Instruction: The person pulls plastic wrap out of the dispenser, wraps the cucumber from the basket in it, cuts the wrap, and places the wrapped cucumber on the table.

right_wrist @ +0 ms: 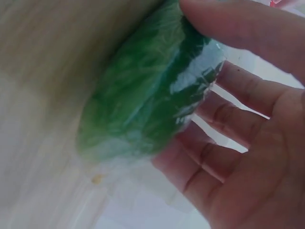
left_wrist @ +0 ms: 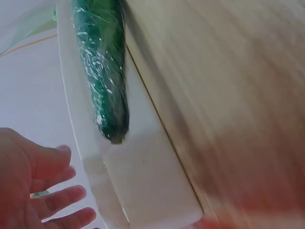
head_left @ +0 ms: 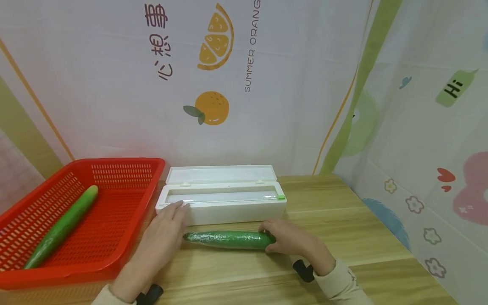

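Note:
A green cucumber [head_left: 228,239] in clear, wrinkled film lies across the wooden table. My right hand [head_left: 289,239] grips its right end; in the right wrist view the thumb is on one side of the cucumber [right_wrist: 138,95] and the fingers are on the other. Just beyond it stands a white cling film dispenser [head_left: 232,216], lid [head_left: 221,175] raised, with a pale roll inside. My left hand [head_left: 165,231] is at the dispenser's front left corner, beside the cucumber's left tip. The left wrist view shows its fingers loosely bent and apart from the cucumber [left_wrist: 102,71].
A red plastic basket [head_left: 162,186] stands at the left, with another cucumber [head_left: 62,231] lying in it. A green slider [head_left: 281,197] sits at the dispenser's right end. Behind the table [head_left: 324,203] hangs a printed curtain [head_left: 293,106], which also runs along the right side.

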{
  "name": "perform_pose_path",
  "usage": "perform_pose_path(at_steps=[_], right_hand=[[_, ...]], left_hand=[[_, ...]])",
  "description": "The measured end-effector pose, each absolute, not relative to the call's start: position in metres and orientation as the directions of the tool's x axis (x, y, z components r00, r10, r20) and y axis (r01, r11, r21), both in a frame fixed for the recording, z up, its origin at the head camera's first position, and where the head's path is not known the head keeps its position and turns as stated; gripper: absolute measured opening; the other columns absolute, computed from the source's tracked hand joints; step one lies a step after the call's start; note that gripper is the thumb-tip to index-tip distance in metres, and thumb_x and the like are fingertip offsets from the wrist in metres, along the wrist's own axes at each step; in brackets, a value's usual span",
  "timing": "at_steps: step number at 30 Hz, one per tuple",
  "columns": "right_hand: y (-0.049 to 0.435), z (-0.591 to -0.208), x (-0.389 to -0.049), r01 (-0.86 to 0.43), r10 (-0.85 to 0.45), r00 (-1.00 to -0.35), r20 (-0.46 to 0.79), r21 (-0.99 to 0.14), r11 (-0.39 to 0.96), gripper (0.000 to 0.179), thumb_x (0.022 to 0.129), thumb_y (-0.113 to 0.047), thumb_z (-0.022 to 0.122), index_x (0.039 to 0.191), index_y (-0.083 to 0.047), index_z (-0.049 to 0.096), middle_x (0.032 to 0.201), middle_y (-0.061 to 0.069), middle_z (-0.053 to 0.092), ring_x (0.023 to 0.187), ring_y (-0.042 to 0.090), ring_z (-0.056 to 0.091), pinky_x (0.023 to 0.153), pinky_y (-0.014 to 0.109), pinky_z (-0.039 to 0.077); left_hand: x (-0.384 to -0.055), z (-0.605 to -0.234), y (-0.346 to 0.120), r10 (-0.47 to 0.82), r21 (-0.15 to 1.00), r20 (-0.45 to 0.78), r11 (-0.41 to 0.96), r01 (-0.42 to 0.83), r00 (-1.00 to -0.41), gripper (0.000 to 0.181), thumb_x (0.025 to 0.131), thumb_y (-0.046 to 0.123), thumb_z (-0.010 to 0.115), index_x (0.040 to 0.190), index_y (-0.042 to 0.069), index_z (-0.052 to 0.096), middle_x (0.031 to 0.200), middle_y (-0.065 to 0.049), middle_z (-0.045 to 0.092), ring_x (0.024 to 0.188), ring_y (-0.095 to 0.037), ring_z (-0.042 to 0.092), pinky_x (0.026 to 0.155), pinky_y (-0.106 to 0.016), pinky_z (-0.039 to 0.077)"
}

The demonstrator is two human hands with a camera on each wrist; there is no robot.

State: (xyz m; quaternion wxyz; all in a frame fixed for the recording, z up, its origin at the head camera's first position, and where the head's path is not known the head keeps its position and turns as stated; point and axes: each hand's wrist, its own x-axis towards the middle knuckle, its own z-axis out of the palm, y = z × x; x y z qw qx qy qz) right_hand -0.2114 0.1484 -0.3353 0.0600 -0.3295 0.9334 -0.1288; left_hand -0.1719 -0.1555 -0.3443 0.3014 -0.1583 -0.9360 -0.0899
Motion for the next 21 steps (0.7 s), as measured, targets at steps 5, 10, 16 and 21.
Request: perform_pose_path(at_steps=[5, 10, 16, 21], right_hand=[[0.154, -0.331, -0.211, -0.591, -0.63, -0.776, -0.013, -0.332, 0.735, 0.04, 0.076, -0.01, 0.074, 0.112, -0.001, 0.059, 0.107, 0.005, 0.059, 0.099, 0.019, 0.055, 0.087, 0.039, 0.047], [0.166, -0.321, -0.213, -0.587, -0.626, -0.78, 0.027, -0.38, 0.715, 0.038, 0.076, -0.006, 0.072, 0.111, -0.001, 0.058, 0.105, 0.009, 0.059, 0.099, 0.023, 0.055, 0.085, 0.042, 0.047], [0.185, -0.307, -0.215, -0.596, -0.612, -0.785, 0.092, -0.38, 0.707, 0.035, 0.076, -0.008, 0.073, 0.108, -0.005, 0.058, 0.101, 0.006, 0.061, 0.093, 0.018, 0.056, 0.077, 0.033, 0.048], [0.2, -0.295, -0.216, -0.551, -0.563, -0.819, 0.107, -0.418, 0.722, 0.038, 0.077, -0.01, 0.074, 0.112, -0.005, 0.058, 0.101, 0.003, 0.062, 0.09, 0.016, 0.056, 0.072, 0.028, 0.048]], left_hand=[[-0.173, -0.346, -0.16, 0.225, 0.059, 0.583, 0.947, 0.317, -0.781, 0.043, 0.074, -0.002, 0.068, 0.116, -0.003, 0.058, 0.117, -0.022, 0.057, 0.107, -0.036, 0.055, 0.091, -0.049, 0.046], [-0.174, -0.346, -0.162, 0.212, 0.071, 0.568, 0.95, 0.305, -0.795, 0.043, 0.074, -0.006, 0.064, 0.116, -0.003, 0.058, 0.116, -0.021, 0.057, 0.104, -0.036, 0.055, 0.09, -0.048, 0.047], [-0.176, -0.345, -0.162, 0.195, 0.088, 0.551, 0.953, 0.289, -0.811, 0.044, 0.074, -0.005, 0.066, 0.118, -0.002, 0.059, 0.113, -0.02, 0.057, 0.1, -0.035, 0.056, 0.087, -0.048, 0.048], [-0.176, -0.346, -0.163, 0.212, 0.062, 0.553, 0.954, 0.293, -0.806, 0.044, 0.074, -0.006, 0.065, 0.118, -0.002, 0.059, 0.111, -0.019, 0.058, 0.099, -0.034, 0.056, 0.087, -0.046, 0.049]])
